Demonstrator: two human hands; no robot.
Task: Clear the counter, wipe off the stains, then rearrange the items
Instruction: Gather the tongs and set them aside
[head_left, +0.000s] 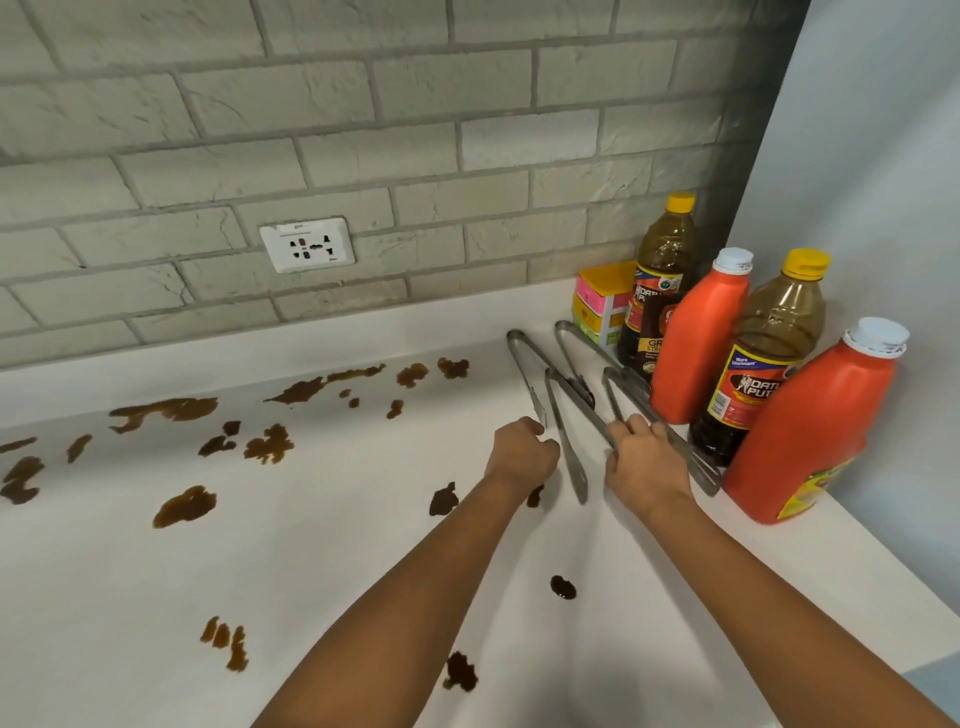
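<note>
**Counter status: tongs being handled beside the bottle row**

The white counter (322, 561) is being viewed from above, and the row of bottles at its far right corner is being taken as the landmark. The row is being formed by two brown bottles with yellow caps (662, 283) (769, 358) and two orange bottles with white caps (701, 338) (810, 431), all standing upright against the right-hand wall. A yellow and pink box (602, 301) is being partly hidden behind the farthest brown bottle.

Three pairs of metal tongs are being kept just left of the bottle row. The tongs nearest the bottles (660, 421) are being gripped by the right hand (644, 462), whose fingers are being curled over the arms; the tips are lying close to the nearest orange bottle. The tongs farthest from the bottles (524, 374) are being held at one arm by the left hand (522, 452), which is being kept closed into a fist around the metal. The middle tongs (566, 410) are lying on the counter between the two hands, untouched.

Brown stains (176, 410) are being left scattered across the counter, well to the left of the bottle row and toward the near edge. A wall socket (307, 244) is being seen on the brick wall (363, 104), well left of the bottles.
</note>
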